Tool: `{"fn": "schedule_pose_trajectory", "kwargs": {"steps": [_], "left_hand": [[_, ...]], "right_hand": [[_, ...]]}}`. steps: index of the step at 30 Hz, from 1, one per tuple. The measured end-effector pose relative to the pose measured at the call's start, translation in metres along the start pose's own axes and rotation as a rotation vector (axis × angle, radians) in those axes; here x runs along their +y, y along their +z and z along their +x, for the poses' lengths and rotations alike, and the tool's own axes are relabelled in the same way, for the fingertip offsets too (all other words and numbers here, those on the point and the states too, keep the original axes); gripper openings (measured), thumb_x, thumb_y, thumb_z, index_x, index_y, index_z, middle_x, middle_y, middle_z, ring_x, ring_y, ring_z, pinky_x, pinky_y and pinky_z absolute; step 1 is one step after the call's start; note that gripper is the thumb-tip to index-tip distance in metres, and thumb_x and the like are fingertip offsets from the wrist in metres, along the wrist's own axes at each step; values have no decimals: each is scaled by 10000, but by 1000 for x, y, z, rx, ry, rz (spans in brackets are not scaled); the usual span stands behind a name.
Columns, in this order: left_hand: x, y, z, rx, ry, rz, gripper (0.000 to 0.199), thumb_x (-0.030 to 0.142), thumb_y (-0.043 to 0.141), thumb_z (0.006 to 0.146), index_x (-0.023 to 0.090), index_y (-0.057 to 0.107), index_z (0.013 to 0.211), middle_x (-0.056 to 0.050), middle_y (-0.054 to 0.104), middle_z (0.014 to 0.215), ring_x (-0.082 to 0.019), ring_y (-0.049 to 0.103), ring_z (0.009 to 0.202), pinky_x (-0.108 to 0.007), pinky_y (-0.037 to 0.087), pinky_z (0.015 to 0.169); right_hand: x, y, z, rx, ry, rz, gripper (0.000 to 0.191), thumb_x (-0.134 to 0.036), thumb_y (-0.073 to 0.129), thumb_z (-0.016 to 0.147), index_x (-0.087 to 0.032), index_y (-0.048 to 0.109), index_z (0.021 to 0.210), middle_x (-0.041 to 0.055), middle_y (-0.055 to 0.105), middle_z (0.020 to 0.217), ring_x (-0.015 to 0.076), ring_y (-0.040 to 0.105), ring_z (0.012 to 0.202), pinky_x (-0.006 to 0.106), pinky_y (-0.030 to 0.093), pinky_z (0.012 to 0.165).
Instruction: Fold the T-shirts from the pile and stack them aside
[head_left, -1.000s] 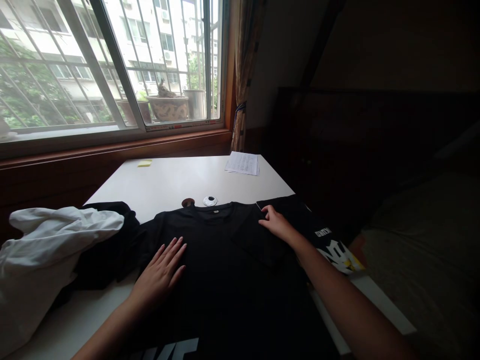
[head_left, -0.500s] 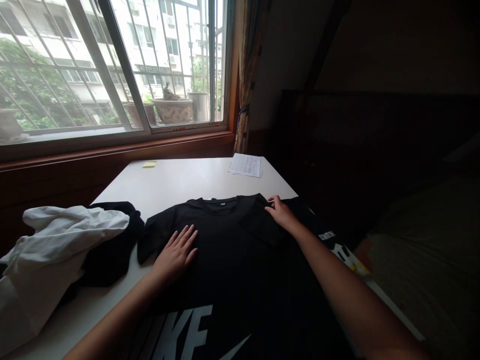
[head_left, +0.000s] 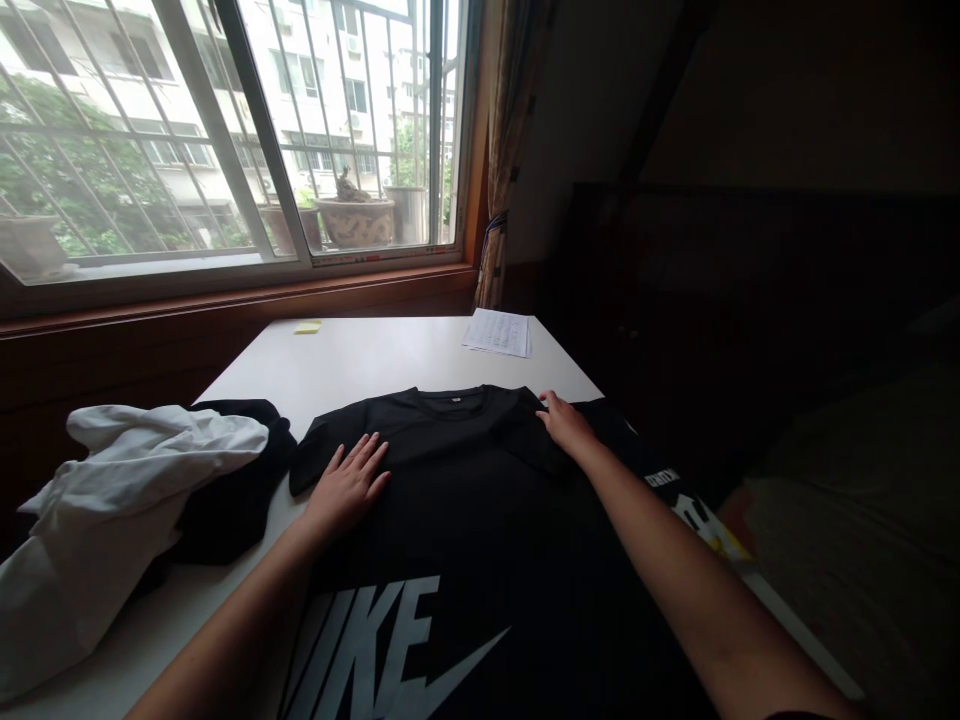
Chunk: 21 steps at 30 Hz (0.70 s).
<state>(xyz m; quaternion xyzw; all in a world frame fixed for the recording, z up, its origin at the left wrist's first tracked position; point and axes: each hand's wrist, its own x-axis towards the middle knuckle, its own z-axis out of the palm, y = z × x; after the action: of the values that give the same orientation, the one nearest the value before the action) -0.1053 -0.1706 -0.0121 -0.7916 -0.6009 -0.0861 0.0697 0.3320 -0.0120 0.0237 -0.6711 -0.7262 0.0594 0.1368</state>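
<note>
A black T-shirt (head_left: 465, 500) lies spread on the white table, its collar toward the window and large grey lettering with a swoosh across its lower front. My left hand (head_left: 349, 485) rests flat on the left side of the chest, fingers spread. At the shirt's right shoulder, my right hand (head_left: 568, 425) has its thumb and fingers bent at the edge of the cloth, gripping it. Its fingertips are partly hard to make out against the dark fabric.
Left on the white table (head_left: 360, 350) is a heap with a white garment (head_left: 165, 450) over a black garment (head_left: 232, 510). A dark printed garment (head_left: 660, 470) lies to the right. Paper sheets (head_left: 498, 332) and a yellow note (head_left: 307, 327) lie near the far edge.
The view has shifted slightly, and more of the lettering and swoosh shows. The shirt's collar and left shoulder look straighter. Both hands stay at nearly the same places on the shirt.
</note>
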Motion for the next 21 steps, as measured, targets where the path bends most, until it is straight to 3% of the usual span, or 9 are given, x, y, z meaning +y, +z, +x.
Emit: {"fn": "schedule_pose_trajectory", "kwargs": {"steps": [5,9,12,16,21], "left_hand": [[-17,-10,-6,-100,-117,42,569,471,312,1054,264,324,1585,-42,234,1670,-280,218,1545,-575,195,1221],[-22,-16,-3,-184,-174,55,581,479,298,1058,273,277,1601,-26,170,1683,-280,169,1557,-577,168,1223],[-23,-17,-1,-195,-178,52,582,483,303,1057,285,264,1603,-18,165,1684,-286,165,1558,-592,176,1215],[-26,-18,-4,-194,-196,47,573,491,307,1055,311,268,1598,-10,172,1683,-304,166,1556,-629,227,1181],[-40,-16,-12,-141,-248,6,577,488,331,1047,294,305,1589,-49,248,1668,-311,215,1544,-598,310,1148]], "right_hand": [[-11,-1,-14,105,-4,-100,350,-261,465,981,-189,571,1307,197,575,1295,334,586,1100,442,447,887],[-26,3,-26,232,-197,-212,420,-290,404,999,-161,593,1352,191,540,1409,338,465,1304,481,362,1077],[-36,16,-36,124,-336,-237,561,-447,354,1022,-143,515,1465,146,391,1596,301,325,1464,458,235,1206],[-40,32,-43,-110,-306,-216,726,-591,232,1022,-140,352,1579,94,246,1674,245,186,1547,447,121,1256],[-39,34,-42,-172,-291,-197,758,-607,188,1018,-138,285,1605,75,179,1688,215,127,1562,438,64,1265]]}}
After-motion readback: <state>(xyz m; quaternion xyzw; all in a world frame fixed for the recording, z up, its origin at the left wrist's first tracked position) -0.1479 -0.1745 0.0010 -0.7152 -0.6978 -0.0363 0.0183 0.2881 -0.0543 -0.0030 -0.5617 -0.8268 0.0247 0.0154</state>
